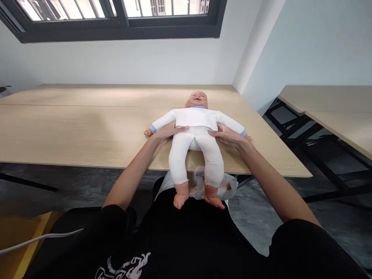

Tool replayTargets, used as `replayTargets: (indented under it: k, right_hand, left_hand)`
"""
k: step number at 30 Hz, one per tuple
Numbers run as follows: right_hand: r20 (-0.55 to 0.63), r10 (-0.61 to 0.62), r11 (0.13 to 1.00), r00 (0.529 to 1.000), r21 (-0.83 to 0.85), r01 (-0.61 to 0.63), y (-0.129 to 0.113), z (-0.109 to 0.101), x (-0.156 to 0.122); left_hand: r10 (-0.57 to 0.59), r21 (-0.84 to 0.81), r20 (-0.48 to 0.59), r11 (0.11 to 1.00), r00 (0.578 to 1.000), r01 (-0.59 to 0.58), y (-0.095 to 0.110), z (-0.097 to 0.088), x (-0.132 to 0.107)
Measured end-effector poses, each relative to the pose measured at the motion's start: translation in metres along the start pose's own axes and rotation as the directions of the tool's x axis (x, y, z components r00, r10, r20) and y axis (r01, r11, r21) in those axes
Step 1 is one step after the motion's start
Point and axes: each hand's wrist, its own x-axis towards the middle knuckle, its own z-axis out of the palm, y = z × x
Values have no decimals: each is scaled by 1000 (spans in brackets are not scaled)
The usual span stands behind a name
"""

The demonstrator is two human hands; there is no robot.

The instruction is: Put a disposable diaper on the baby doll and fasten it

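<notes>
A baby doll (197,117) lies on its back on the light wood table, head toward the wall. It wears a white long-sleeved top with blue collar and cuffs, and white trousers (178,159). Its bare feet hang past the near table edge, over my lap. My left hand (172,130) grips one side of its waist, thumb on top at the hem of the shirt. On the opposite side, my right hand (227,135) holds the waist the same way. Fingers of both hands are partly hidden beneath the doll.
The wood table (72,128) stretches left and ends at a wall below a dark-framed window (174,27). A clear plastic bag (229,186) with coloured contents rests at my lap. To the right stands another table (343,124); a white cable (43,237) runs at lower left.
</notes>
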Motion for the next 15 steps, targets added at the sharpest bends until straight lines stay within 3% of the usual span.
replayTargets:
  k: [3, 7, 11, 15]
  right_hand:
    - [-40, -56, 998, 998, -43, 54, 2, 4, 3]
    - [-32, -106, 987, 994, -124, 101, 6, 2, 5]
    - [-97, -125, 959, 987, -266, 95, 4, 4, 2]
    - [-138, -193, 908, 971, -400, 124, 3, 8, 2]
  left_hand:
    - [-5, -159, 8, 987, 1000, 7, 5, -1, -3]
    - [-31, -219, -41, 976, 999, 21, -1, -2, -1]
    - [0, -149, -70, 989, 998, -10, -10, 0, 1]
    - [-21, 44, -127, 999, 992, 27, -14, 2, 2]
